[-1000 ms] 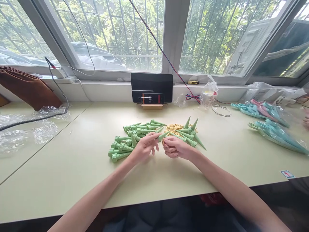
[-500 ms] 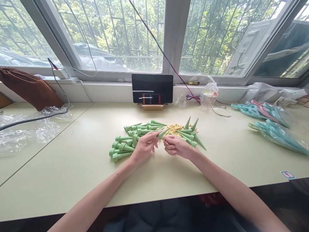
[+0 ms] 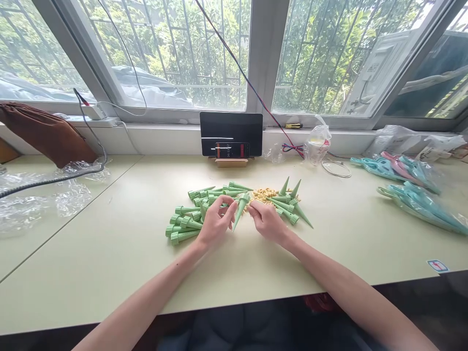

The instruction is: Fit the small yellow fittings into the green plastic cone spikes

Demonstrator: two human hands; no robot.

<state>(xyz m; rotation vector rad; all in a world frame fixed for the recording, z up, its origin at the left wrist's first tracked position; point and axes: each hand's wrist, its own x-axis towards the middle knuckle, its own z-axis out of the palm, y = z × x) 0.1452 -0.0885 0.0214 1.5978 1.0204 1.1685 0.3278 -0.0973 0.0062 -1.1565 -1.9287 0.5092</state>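
Observation:
My left hand (image 3: 215,222) holds a green plastic spike (image 3: 240,210) at its fingertips. The spike's ribbed cap is at the top and its point slants down towards me. Just right of it is my right hand (image 3: 268,222), its fingers closed in a pinch; whatever they hold is hidden. Behind my hands lies a heap of small yellow pieces (image 3: 265,195). Several more green spikes (image 3: 185,235) are piled beside my left hand, mostly lying down. Another group of green spikes (image 3: 287,207) sits beyond my right hand, two of them pointing up.
A phone (image 3: 232,150) leans against a dark tablet (image 3: 231,127) at the back of the table. On the right are teal plastic hangers (image 3: 420,202), a coiled white cable (image 3: 336,168) and a plastic bag (image 3: 317,144). A brown pouch (image 3: 47,134) and clear wrapping (image 3: 69,195) lie left.
The green spike in my left hand has turned from pointing up and right to pointing down. My right hand has rotated, its back now more towards me.

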